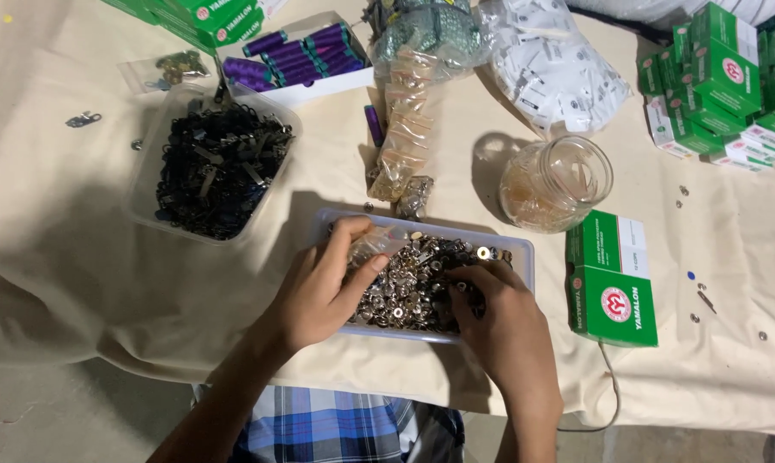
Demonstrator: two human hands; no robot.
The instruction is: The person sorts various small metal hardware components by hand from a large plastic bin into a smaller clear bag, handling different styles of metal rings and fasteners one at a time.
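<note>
Over the clear tray [524, 257] of silver snaps [413, 287] mid-bench: left hand [319, 291] pinching a small clear baggie [372, 247], right hand [503, 321] fingers curled down into the pile, grip impossible to tell

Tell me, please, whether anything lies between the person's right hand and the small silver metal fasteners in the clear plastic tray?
Nothing visible does. The right hand already rests with its fingers in the small silver metal fasteners inside the clear plastic tray. The left hand holds a small clear plastic bag over the tray's other end, clear of the right hand.
</note>
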